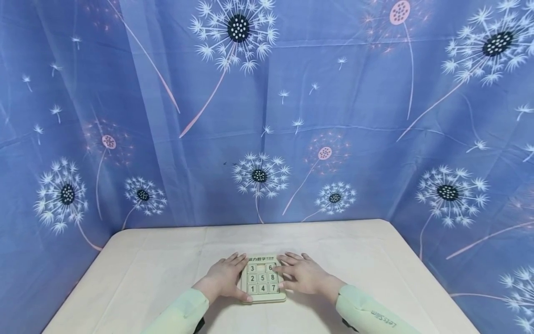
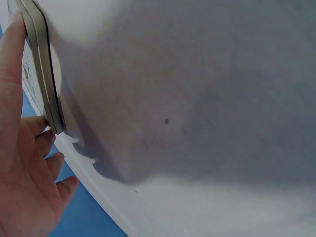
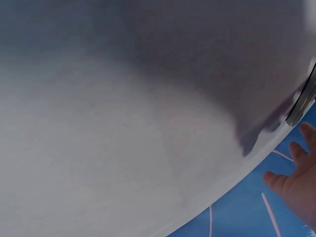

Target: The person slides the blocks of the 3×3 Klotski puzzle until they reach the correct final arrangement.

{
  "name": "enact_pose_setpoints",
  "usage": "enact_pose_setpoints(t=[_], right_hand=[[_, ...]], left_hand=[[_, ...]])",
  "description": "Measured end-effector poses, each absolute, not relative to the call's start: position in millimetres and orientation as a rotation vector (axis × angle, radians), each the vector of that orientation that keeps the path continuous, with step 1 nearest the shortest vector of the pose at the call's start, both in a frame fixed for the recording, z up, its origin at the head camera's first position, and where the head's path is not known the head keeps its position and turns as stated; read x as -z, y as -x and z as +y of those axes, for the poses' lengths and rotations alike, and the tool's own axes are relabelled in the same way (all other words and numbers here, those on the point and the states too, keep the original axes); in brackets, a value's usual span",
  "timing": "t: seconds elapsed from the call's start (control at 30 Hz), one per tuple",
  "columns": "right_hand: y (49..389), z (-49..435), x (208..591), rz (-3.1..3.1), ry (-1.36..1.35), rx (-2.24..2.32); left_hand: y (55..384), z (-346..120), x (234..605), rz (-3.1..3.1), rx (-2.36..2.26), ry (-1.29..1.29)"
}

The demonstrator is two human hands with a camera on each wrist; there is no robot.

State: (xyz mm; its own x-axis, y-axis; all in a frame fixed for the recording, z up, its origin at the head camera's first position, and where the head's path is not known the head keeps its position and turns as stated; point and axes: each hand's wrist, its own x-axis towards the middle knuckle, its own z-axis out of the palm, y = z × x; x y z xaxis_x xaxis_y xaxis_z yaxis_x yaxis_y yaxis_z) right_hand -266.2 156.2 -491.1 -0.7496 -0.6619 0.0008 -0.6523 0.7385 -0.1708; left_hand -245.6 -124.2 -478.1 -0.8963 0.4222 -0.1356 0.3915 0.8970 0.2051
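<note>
A pale green sliding number puzzle (image 1: 265, 300) lies on the table in the head view, its numbered tiles in a square frame. Its top row shows 3, a gap and 6; below come 2, 5, 8 and then 1, 4, 7. My left hand (image 1: 224, 277) holds the puzzle's left side, the thumb at the lower corner and fingers at the upper edge. In the left wrist view, that hand (image 2: 24, 163) spans the puzzle's edge (image 2: 43, 64). My right hand (image 1: 306, 274) lies over the right side, index fingertip at the 6 tile (image 1: 270, 267), thumb beside the 7 tile (image 1: 273, 287).
The puzzle sits toward the near part of a table with a cream cover (image 1: 167, 253). Blue curtains (image 1: 258, 106) with a dandelion print hang behind the table and along both sides.
</note>
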Motion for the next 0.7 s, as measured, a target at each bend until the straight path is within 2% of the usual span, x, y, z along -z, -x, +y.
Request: enact_pose_setpoints(t=[0.7], right_hand=[[265.5,146.3,491.3,2.864,1.1,0.224]], left_hand=[[245.6,-124.0,478.4,2.89,-0.253,-0.6]])
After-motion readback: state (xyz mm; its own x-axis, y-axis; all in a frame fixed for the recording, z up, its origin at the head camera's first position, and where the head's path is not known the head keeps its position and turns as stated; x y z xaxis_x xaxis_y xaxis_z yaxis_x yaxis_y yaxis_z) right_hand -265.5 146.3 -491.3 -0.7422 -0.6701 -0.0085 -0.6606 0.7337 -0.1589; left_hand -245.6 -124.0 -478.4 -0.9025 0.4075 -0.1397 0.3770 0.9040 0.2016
